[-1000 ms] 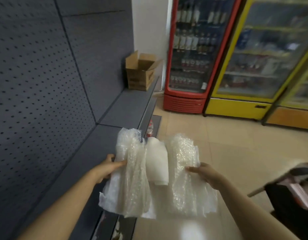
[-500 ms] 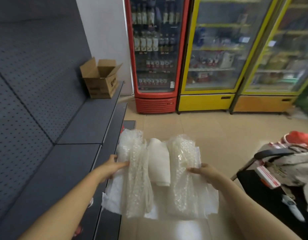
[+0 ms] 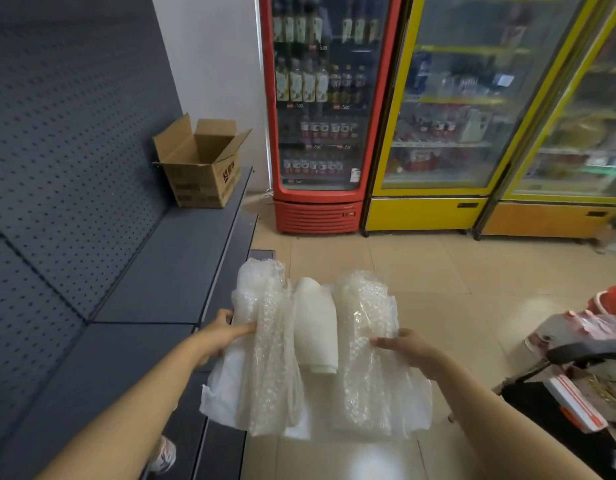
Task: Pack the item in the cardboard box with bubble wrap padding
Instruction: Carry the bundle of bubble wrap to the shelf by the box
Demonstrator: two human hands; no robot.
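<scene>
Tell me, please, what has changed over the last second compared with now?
The view has swung right, so the cardboard box now sits further left. Both the left hand and right hand still grip the bubble wrap around the white item, unchanged.

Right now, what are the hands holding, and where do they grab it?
Both hold the bubble wrap bundle with a white item in its middle: left hand grips its left edge, right hand its right edge.

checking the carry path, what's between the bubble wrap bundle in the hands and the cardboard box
In the head view, only bare dark grey shelf top lies between the bubble wrap bundle and the open cardboard box.
</scene>
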